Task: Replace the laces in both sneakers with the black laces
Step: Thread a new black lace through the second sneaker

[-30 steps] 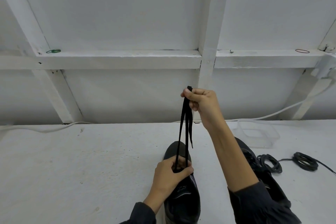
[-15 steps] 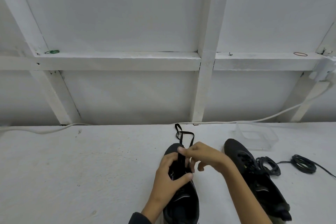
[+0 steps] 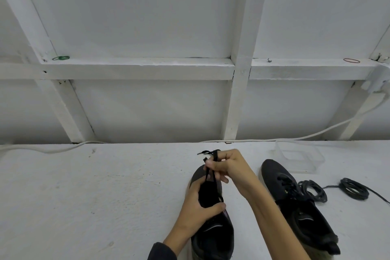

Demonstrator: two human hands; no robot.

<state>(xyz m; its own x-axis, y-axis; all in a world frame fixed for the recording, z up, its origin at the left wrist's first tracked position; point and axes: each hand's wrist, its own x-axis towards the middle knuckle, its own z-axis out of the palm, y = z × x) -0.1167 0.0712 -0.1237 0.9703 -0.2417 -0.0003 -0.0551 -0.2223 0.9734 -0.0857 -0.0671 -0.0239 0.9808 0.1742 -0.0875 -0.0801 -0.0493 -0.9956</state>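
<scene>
Head view: my left hand (image 3: 197, 207) curls round the upper of the near sneaker (image 3: 215, 233) on the white table (image 3: 84, 196), my right hand (image 3: 231, 167), at its 12 o'clock, pinches both black lace (image 3: 213, 178) strands taut; second sneaker (image 3: 295, 209) at 3 o'clock.

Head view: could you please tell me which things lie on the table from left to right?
Sneaker being laced → second sneaker → rightmost coiled black lace.
</scene>
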